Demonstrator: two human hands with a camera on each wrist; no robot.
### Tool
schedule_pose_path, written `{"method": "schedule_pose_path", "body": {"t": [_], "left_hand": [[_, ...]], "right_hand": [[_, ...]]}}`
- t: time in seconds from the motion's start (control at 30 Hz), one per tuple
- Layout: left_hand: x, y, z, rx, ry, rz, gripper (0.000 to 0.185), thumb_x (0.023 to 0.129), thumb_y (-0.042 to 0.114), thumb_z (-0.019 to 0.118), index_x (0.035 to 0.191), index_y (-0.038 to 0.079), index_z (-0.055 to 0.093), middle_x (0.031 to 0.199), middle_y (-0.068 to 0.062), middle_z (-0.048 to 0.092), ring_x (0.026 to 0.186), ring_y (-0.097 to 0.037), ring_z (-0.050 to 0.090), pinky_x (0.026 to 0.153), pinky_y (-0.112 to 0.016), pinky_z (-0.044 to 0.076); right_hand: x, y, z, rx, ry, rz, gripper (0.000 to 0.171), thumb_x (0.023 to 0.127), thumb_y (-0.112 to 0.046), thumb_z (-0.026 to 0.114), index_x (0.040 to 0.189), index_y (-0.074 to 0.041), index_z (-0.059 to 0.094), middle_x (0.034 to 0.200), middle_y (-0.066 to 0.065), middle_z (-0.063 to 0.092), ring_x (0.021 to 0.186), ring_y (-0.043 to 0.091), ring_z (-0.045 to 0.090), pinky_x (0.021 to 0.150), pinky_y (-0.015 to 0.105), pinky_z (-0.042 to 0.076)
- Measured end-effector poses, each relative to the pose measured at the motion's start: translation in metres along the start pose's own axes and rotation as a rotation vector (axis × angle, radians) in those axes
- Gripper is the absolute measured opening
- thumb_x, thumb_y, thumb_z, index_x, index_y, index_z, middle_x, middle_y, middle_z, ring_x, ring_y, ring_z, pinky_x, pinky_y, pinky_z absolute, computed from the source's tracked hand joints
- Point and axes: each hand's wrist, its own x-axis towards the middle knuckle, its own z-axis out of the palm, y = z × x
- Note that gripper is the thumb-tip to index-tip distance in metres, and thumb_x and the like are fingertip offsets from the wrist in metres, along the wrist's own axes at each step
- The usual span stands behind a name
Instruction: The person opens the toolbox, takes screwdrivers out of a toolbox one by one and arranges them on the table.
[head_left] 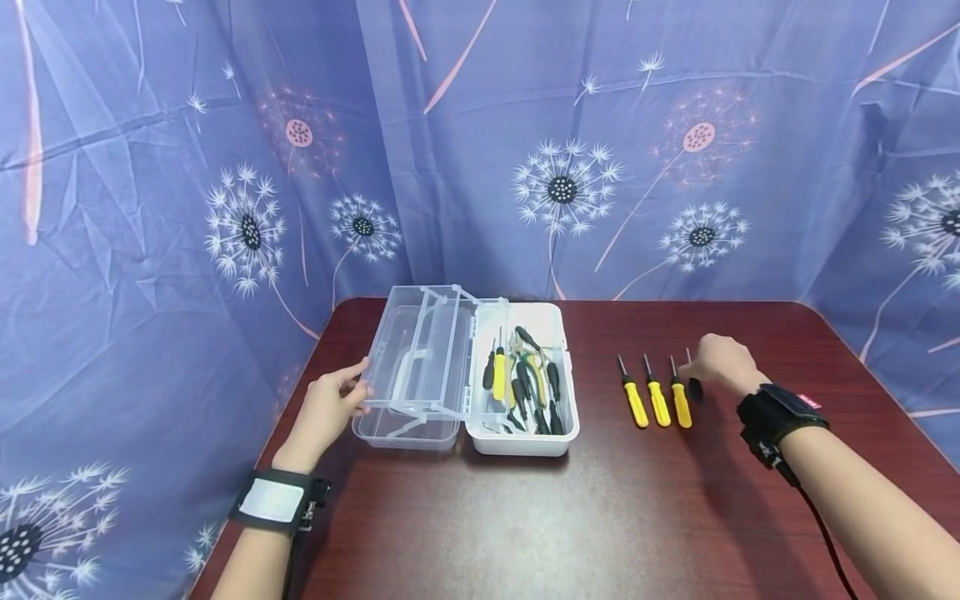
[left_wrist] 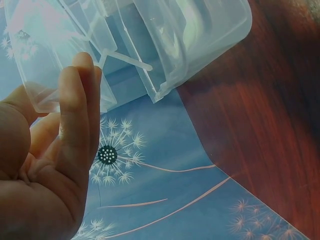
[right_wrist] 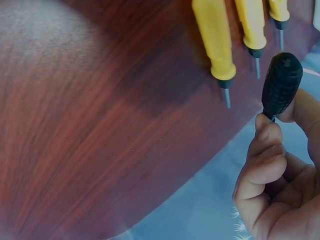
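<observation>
At the left of the head view my left hand (head_left: 328, 410) grips the near left corner of the clear plastic tray (head_left: 386, 367) of an opened toolbox. The left wrist view shows the tray's corner (left_wrist: 46, 102) between thumb and fingers. On the right, my right hand (head_left: 723, 364) pinches a black-handled screwdriver (right_wrist: 282, 85) by its shaft, close to the handle. Beside that hand, three yellow-handled screwdrivers (head_left: 658, 404) lie in a row on the table. The white toolbox base (head_left: 521, 447) contains several screwdrivers and green-and-yellow pliers (head_left: 536, 362).
The toolbox's clear lid (head_left: 412, 437) lies folded open to the left of the base, under the raised trays. A dark red wooden table (head_left: 525, 525) carries everything. Blue dandelion-print cloth (head_left: 480, 167) hangs behind and at the sides.
</observation>
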Motion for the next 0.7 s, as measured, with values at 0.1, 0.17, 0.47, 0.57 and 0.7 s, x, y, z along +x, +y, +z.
{"method": "schedule_pose_path", "body": {"t": [0.1, 0.17, 0.47, 0.57, 0.7], "left_hand": [[0.000, 0.000, 0.000, 0.004, -0.003, -0.004, 0.045, 0.094, 0.007, 0.056, 0.138, 0.002, 0.050, 0.095, -0.021, 0.073, 0.066, -0.015, 0.070, 0.064, -0.026, 0.059], [0.000, 0.000, 0.000, 0.005, -0.002, -0.006, 0.045, 0.094, 0.007, 0.056, 0.138, 0.002, 0.050, 0.095, -0.021, 0.073, 0.066, -0.015, 0.070, 0.064, -0.026, 0.059], [0.001, -0.001, 0.001, 0.001, 0.005, -0.007, 0.045, 0.093, 0.007, 0.056, 0.138, 0.002, 0.050, 0.094, -0.021, 0.073, 0.065, -0.015, 0.070, 0.063, -0.025, 0.059], [0.001, -0.001, 0.001, -0.002, 0.006, -0.007, 0.045, 0.093, 0.007, 0.056, 0.138, 0.003, 0.050, 0.094, -0.021, 0.073, 0.065, -0.015, 0.070, 0.063, -0.024, 0.059], [0.001, -0.002, 0.002, -0.002, 0.007, -0.009, 0.045, 0.094, 0.007, 0.056, 0.138, 0.003, 0.051, 0.093, -0.020, 0.073, 0.065, -0.014, 0.070, 0.062, -0.024, 0.058]], "right_hand": [[0.000, 0.003, 0.004, -0.006, -0.005, -0.002, 0.035, 0.079, -0.028, 0.068, 0.053, -0.013, 0.052, 0.052, -0.006, 0.034, 0.054, 0.017, 0.043, 0.051, 0.029, 0.036], [0.000, 0.006, 0.008, -0.007, -0.010, -0.002, 0.036, 0.080, -0.029, 0.069, 0.053, -0.013, 0.051, 0.053, -0.005, 0.036, 0.054, 0.018, 0.044, 0.052, 0.029, 0.037], [-0.001, 0.017, 0.023, -0.011, -0.019, 0.006, 0.034, 0.082, -0.026, 0.069, 0.056, -0.012, 0.052, 0.056, -0.002, 0.041, 0.056, 0.020, 0.047, 0.054, 0.031, 0.039], [-0.001, 0.021, 0.026, -0.002, -0.024, 0.028, 0.035, 0.083, -0.026, 0.069, 0.056, -0.012, 0.051, 0.056, -0.002, 0.039, 0.056, 0.020, 0.046, 0.053, 0.031, 0.038], [0.001, 0.023, 0.028, -0.004, -0.034, 0.055, 0.035, 0.083, -0.027, 0.069, 0.056, -0.012, 0.053, 0.055, -0.003, 0.039, 0.056, 0.020, 0.047, 0.052, 0.030, 0.038]]}}
